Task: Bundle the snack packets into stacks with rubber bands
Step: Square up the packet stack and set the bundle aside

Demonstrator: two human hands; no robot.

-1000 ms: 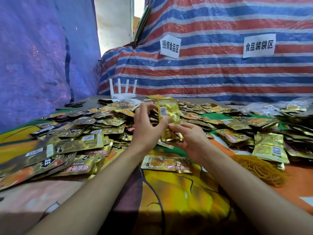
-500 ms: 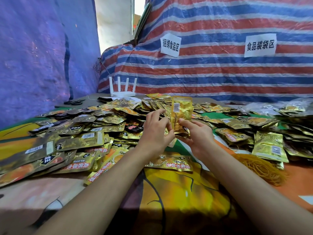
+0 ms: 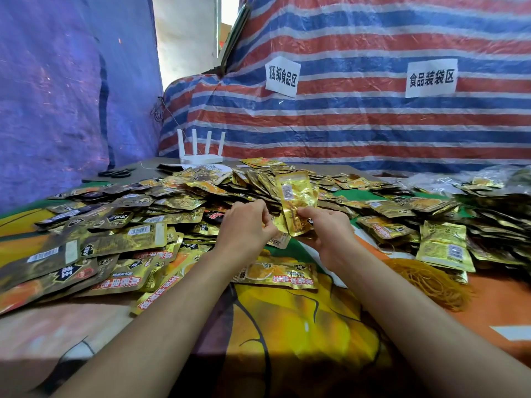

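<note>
A small upright stack of gold snack packets (image 3: 297, 201) stands at the table's centre, barcode side facing me. My right hand (image 3: 326, 225) grips its lower right edge. My left hand (image 3: 248, 225) pinches its lower left corner, fingers curled. Loose gold and dark snack packets (image 3: 123, 237) cover the table from left to far right. One packet (image 3: 277, 274) lies flat just in front of my hands. A heap of yellow rubber bands (image 3: 428, 280) lies to the right of my right forearm.
A white router (image 3: 201, 152) with antennas stands at the back, black scissors (image 3: 115, 173) to its left. Striped tarpaulin (image 3: 359, 124) with two paper signs forms the back wall, blue tarpaulin the left. A colourful printed cloth (image 3: 287, 326) covers the near table.
Both hands and the held stack have shifted right and forward over the pile. The left hand dropped from the stack's upper side to its lower left corner.
</note>
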